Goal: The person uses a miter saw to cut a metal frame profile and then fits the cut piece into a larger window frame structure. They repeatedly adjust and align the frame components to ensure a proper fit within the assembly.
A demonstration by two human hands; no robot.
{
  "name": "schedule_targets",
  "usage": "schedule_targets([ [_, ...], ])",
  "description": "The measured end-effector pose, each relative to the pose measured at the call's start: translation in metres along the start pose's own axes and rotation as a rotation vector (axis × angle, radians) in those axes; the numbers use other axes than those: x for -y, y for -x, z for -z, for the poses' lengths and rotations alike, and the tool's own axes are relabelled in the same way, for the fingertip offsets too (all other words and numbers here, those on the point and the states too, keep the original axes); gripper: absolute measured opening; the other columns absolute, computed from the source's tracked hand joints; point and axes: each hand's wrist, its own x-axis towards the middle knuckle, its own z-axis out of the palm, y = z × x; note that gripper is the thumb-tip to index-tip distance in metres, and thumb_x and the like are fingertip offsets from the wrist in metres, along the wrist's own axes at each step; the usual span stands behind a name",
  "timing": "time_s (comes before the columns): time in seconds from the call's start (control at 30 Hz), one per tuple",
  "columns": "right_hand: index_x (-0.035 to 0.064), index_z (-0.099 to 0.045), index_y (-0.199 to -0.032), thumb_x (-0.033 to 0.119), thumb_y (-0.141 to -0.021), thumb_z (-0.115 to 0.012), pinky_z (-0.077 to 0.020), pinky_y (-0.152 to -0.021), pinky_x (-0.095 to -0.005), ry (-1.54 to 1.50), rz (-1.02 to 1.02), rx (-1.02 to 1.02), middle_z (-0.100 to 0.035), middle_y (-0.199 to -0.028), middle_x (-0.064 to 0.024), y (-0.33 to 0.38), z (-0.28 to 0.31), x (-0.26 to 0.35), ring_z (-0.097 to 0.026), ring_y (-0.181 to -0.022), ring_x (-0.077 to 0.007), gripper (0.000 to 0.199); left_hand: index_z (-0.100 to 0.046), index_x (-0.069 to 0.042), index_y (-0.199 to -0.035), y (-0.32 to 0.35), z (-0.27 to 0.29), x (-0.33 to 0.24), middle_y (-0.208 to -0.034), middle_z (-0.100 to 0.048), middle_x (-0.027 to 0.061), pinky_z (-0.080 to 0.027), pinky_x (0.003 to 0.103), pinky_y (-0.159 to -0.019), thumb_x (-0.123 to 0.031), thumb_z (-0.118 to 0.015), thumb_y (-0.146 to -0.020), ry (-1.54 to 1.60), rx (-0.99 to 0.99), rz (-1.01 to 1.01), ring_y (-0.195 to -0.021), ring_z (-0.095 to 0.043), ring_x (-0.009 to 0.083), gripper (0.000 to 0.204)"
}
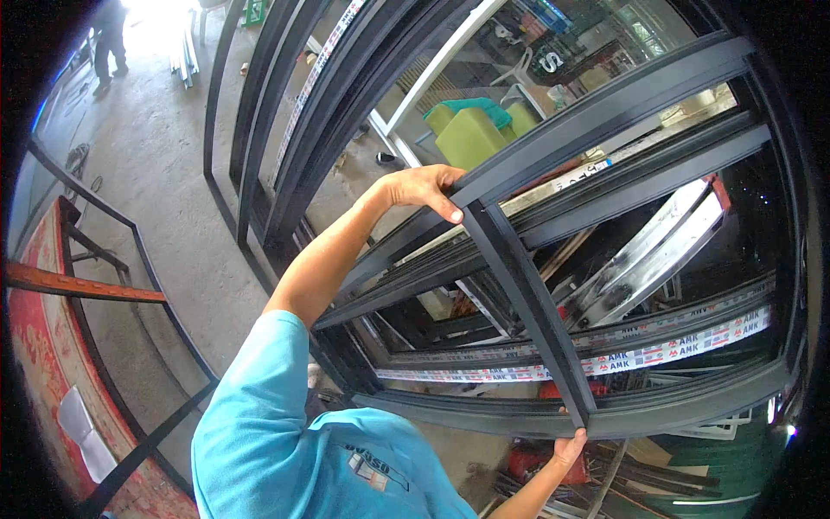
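Blue sleeve (pixel 255 372) nearest; left hand (pixel 422 188), right hand (pixel 569 448) clasp dark frame (pixel 533 307), probably rigid, heavy, best held at opposite sides.

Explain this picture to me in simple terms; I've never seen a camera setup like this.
No machine here: these are a person's own bare hands. The camera sits on their head and looks down, and its fisheye lens bends straight edges. The turquoise short-sleeved shirt is the wearer's.

The left hand has its grip at the upper end of a straight dark grey crosspiece, part of a long dark grey frame that looks like metal. The right hand holds the crosspiece's lower end.

Beyond, on the grey concrete floor, lie long pale strips. At left is a worn red surface with a white sheet on it.
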Motion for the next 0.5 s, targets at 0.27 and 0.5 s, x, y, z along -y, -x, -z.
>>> schedule_targets([
  [0.27,-0.0002,-0.056,-0.128,0.045,-0.07,-0.085,-0.0448,-0.107,-0.0493,0.013,-0.026,-0.021,-0.065,-0.119,-0.0104,0.007,0.011,0.002,-0.062,-0.11,-0.0259,0.079,-0.057,0.004,-0.124,-0.001,-0.011,0.004,-0.111,-0.07,0.0067,-0.048,0.027,-0.094,-0.017,-0.088,-0.063,0.016,-0.145,0.003,-0.1,-0.063,0.0136,0.071],
  [0.5,0.0001,-0.055,-0.13,0.047,-0.069,-0.086,-0.0433,-0.108,-0.05,0.017,-0.043,-0.016,-0.064,-0.123,-0.0108,0.006,0.014,0.0,-0.061,-0.114,-0.0262,0.083,-0.061,0.005,-0.121,-0.002,-0.009,0.008,-0.107,-0.071,0.0084,-0.05,0.028,-0.089,-0.01,-0.084,-0.064,0.075,-0.14,-0.046,-0.097,-0.064,0.0138,0.063],
])
